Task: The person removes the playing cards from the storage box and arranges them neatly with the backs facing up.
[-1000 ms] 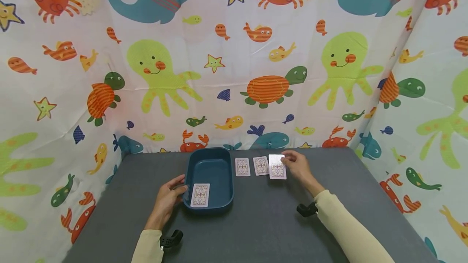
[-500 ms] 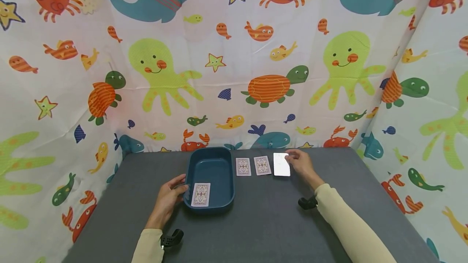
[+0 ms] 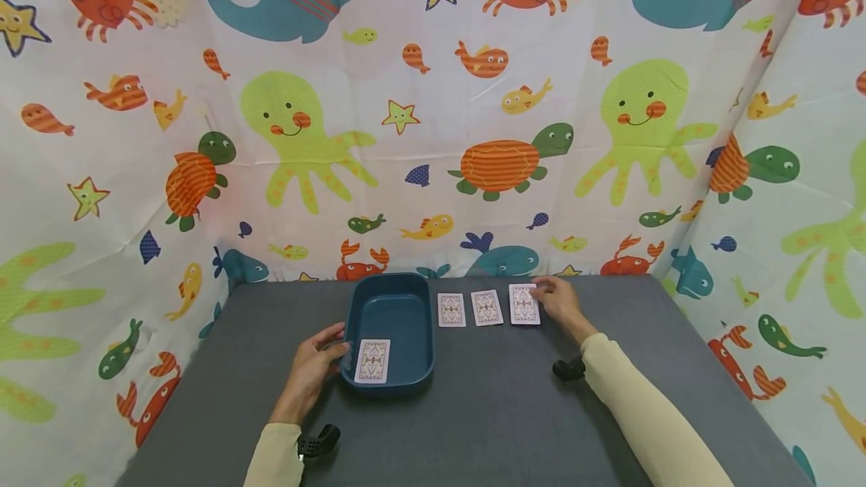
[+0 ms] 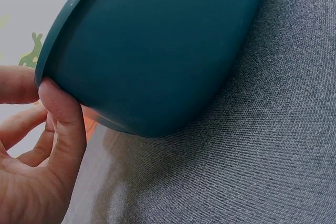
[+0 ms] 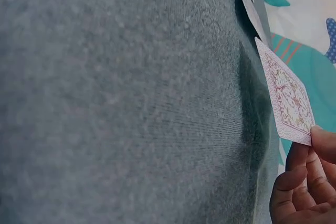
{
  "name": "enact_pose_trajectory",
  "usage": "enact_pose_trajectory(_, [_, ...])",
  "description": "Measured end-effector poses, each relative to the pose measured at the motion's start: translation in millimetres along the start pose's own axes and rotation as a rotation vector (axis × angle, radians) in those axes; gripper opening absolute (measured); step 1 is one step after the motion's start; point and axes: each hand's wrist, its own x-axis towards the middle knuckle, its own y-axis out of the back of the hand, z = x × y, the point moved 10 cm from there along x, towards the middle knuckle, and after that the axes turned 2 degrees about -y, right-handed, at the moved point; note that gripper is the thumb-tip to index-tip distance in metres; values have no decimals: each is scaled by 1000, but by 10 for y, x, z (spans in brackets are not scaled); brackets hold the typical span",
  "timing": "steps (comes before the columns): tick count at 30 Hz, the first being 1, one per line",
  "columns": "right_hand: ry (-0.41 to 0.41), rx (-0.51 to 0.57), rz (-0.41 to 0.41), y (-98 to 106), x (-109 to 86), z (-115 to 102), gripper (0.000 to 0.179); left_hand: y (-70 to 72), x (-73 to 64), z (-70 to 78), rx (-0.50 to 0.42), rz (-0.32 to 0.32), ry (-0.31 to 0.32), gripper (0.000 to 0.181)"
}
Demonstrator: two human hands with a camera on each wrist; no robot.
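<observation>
My right hand (image 3: 558,305) pinches a playing card (image 3: 524,304) by its right edge, patterned back up. In the right wrist view the thumb lies on the corner of this card (image 5: 287,97), which tilts close over the cloth. Two more playing cards, a middle one (image 3: 487,308) and a left one (image 3: 451,310), lie face down beside it in a row. At the left, my left hand (image 3: 313,369) grips the rim of a dark blue rectangular bin (image 3: 421,380), thumb against its outer wall. Inside the bin, near the front, lies another face-down card (image 3: 372,361).
Grey cloth (image 3: 487,419) covers the table. A white curtain (image 3: 433,194) printed with sea animals rises at its back edge and along both sides. Each wrist wears a dark band.
My right hand has carried the pinched card slightly right, away from the middle card, and its tilt has changed; it shone white in between. The left hand stays on the bin's rim.
</observation>
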Motion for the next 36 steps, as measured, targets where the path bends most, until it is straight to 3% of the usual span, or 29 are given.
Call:
enact_pose_trajectory(14, [7, -59, 36, 9, 163, 37, 29, -28, 37, 30, -5, 4, -3, 48])
enact_pose_trajectory(36, [35, -142, 69, -74, 210, 74, 26, 8, 14, -13, 1, 6, -2, 48])
